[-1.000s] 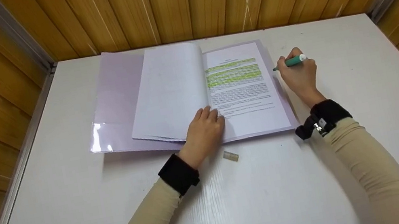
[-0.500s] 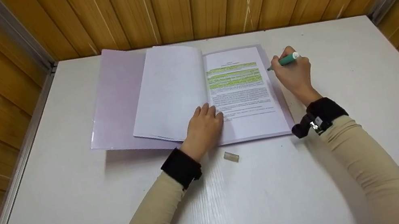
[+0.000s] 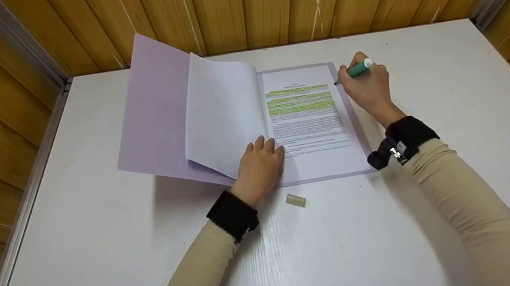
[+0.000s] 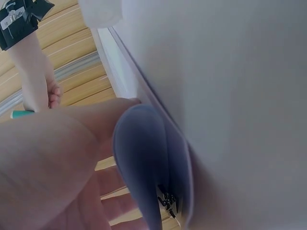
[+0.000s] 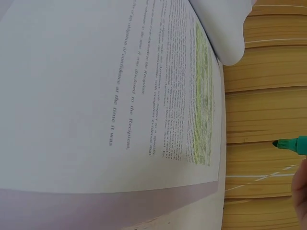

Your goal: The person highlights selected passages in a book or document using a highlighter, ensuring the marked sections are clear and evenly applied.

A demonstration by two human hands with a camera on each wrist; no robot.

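Head view: lilac folder (image 3: 153, 119) open on white counter (image 3: 69, 249), printed page (image 3: 312, 122) with green highlighted lines; left hand (image 3: 259, 166) gripping lifted leaves, right hand (image 3: 365, 84) pinching green highlighter (image 3: 355, 71) beside page edge; cap (image 3: 295, 200) nearby.

Head view: high, looking forward and down over both forearms, wide enough to take in the whole white table (image 3: 74, 279) and the wood wall behind. Left wrist view: very close under the left hand (image 4: 53, 172), facing along the lifted pages (image 4: 144, 163) toward the right hand (image 4: 41, 93). Right wrist view: close, low over the printed page (image 5: 120, 96) beside the right hand, facing the wall. All three share the open folder (image 3: 152, 108); the green marker (image 3: 356, 70) shows in each.
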